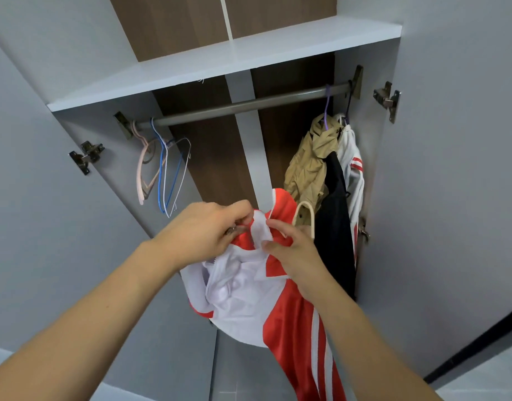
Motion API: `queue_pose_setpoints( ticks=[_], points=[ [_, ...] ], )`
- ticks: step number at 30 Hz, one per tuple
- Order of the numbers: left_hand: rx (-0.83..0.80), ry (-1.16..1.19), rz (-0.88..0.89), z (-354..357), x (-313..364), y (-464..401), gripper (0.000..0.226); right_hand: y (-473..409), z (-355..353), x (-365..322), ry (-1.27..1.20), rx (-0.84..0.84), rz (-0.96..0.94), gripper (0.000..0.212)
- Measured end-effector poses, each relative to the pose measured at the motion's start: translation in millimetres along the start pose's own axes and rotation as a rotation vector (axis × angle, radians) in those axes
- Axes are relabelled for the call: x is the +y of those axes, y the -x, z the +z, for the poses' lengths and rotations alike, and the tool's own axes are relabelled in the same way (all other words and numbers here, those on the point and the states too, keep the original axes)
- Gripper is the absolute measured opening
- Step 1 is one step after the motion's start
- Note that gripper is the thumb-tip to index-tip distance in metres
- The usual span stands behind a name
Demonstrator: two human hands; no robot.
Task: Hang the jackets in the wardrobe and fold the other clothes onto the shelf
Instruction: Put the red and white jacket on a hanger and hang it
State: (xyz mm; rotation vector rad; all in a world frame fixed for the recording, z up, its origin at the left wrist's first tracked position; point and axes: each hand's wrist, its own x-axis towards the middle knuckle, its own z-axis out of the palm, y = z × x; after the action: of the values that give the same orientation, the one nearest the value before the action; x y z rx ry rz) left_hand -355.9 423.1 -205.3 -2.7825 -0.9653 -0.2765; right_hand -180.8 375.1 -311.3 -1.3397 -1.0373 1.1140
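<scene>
Pinching the red-and-white jacket [277,299] collar with left hand [208,227] and right hand [289,244], we risk it slipping off the beige hanger [305,217].

A shelf [220,59] is set above the rail [249,104]. Empty hangers [162,169] are hung at its left end, jackets [324,169] at its right.

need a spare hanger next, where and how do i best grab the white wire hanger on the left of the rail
Grip the white wire hanger low on its outer right wire, coming from the right: the blue hanger and pink hanger crowd its left. Then lift its hook off the rail.
</scene>
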Motion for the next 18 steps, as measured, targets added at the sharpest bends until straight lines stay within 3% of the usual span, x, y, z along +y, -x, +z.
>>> queue_pose_setpoints(
  ticks=[3,6,10,14,18],
  points=[
    [0.087,0.008,0.076,-9,10,0,0.020,0,4,-6,0.065,-0.068,-0.027,0.049],
    [0.151,0.148,0.046,-11,14,0,0.014,-2,9,-4,0.148,-0.131,-0.135,0.043],
    [0.175,0.371,-0.130,-8,12,-1,0.025,-9,13,1,0.320,-0.118,-0.206,0.013],
    [0.245,0.456,-0.316,0,6,4,0.028,-9,12,2,0.306,-0.034,-0.161,0.028],
    [0.235,0.646,-0.488,13,9,8,0.028,-5,9,1,0.349,-0.051,-0.170,0.015]
  ],
)
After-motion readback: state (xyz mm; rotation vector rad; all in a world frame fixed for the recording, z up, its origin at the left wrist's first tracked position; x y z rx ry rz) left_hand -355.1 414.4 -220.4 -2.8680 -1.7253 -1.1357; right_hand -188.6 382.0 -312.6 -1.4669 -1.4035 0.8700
